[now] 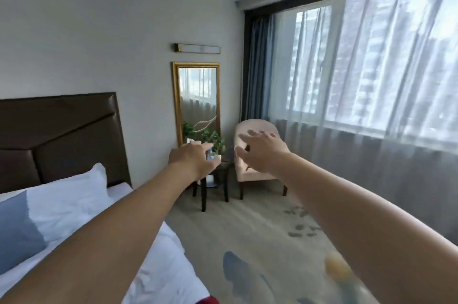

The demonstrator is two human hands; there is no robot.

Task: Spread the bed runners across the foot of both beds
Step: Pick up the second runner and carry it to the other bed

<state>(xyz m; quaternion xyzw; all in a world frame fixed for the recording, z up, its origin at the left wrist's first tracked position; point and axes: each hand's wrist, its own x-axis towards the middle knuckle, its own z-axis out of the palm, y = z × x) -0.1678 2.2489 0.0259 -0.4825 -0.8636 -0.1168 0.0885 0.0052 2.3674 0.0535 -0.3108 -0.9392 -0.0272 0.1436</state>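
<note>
White bed [161, 266]; left hand [193, 158], right hand [260, 152] outstretched, spread.

Both bare arms are extended forward at roughly chest height, side by side. The left hand [192, 158] is held palm down, fingers loosely spread and slightly curved, gripping nothing. The right hand [260, 151] is likewise spread and empty, apparently mid-air, though motion blur softens its fingertips.

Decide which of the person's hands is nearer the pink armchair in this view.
Right. The right hand overlaps the armchair in view; the left hand sits to its left, over the dark side table.
</note>
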